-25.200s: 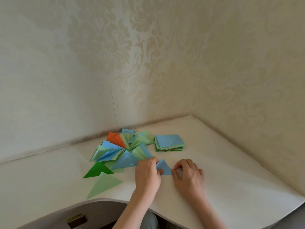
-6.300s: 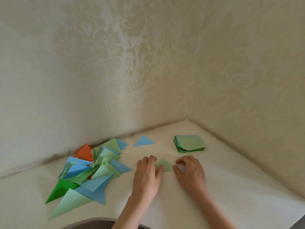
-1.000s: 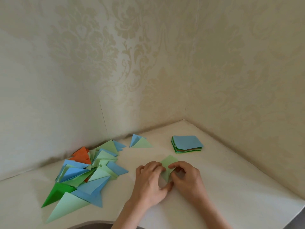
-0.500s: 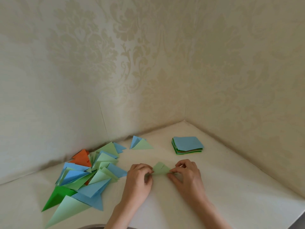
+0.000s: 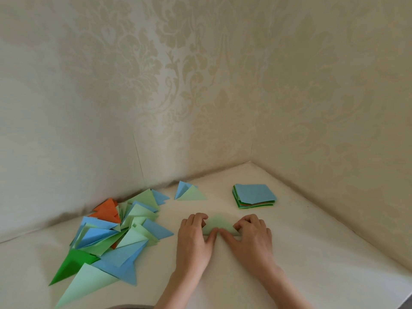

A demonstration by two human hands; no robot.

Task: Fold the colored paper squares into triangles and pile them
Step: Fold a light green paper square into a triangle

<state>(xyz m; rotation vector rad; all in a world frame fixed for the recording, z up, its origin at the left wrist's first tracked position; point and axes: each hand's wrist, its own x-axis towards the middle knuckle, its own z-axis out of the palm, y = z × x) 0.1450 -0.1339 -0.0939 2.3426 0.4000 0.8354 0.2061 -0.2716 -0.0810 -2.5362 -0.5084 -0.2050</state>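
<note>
- Light green paper (image 5: 219, 226), folded into a triangle, lies flat on the white table (image 5: 312, 253), directly in front of the person and between both hands.
- Left hand (image 5: 196, 239) presses on the triangle's left corner: fingers curled at the knuckles with the tips down on the paper, thumb along its near edge.
- Right hand (image 5: 250, 238) does the same on the right corner, fingers bent, thumb reaching in along the near edge. The two thumbs almost meet at the middle; neither hand lifts the paper.
- One stack of unfolded paper squares (image 5: 254, 196) sits well beyond the right hand, near the corner of the walls. Its top sheet is blue; green and orange edges show beneath. The sheet count cannot be told.
- Two folded triangles lie apart behind the left hand: a blue triangle (image 5: 182, 189) partly under a pale green triangle (image 5: 192, 195).
- One loose pile of folded triangles (image 5: 120, 233) spreads at the left, mixing blue, pale green, one bright green and orange pieces; they overlap too much to count exactly.
- No writing, label or brand is readable on any paper.
- Patterned cream wallpaper (image 5: 200, 85) covers both walls behind the table.
</note>
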